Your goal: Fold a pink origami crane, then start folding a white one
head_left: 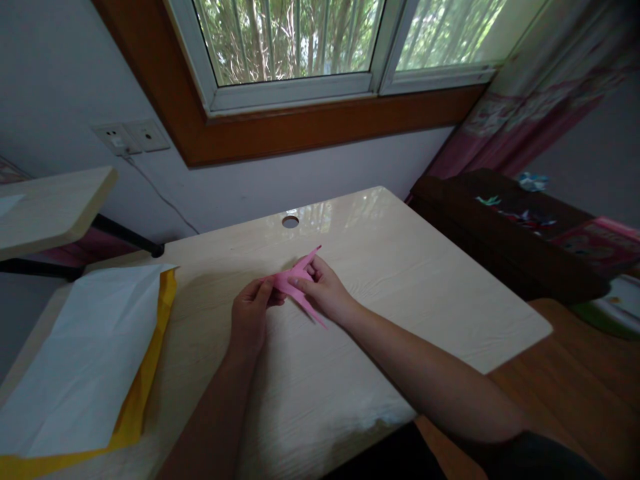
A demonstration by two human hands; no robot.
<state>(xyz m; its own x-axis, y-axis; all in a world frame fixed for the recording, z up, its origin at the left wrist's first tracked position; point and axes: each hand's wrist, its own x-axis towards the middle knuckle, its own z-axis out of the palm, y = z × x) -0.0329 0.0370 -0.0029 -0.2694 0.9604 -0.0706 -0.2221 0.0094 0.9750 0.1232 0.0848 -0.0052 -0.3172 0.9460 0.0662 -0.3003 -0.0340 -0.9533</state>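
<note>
A folded piece of pink paper (299, 273) with several narrow points is held between my two hands, above the pale wood-grain table. One point rises up to the right and has a dark red tip; another slants down to the right. My left hand (251, 308) pinches the left end between thumb and fingers. On the right side, my right hand (325, 288) grips the paper with the thumb on top and the fingers behind it. My fingers and the folds hide part of its shape.
White paper (95, 347) lies over a yellow sheet (143, 400) on the table's left side. A raised shelf (55, 207) stands at the back left. The table (425, 287) has a round hole (291, 222) near its back edge. Dark furniture (500, 233) stands to the right.
</note>
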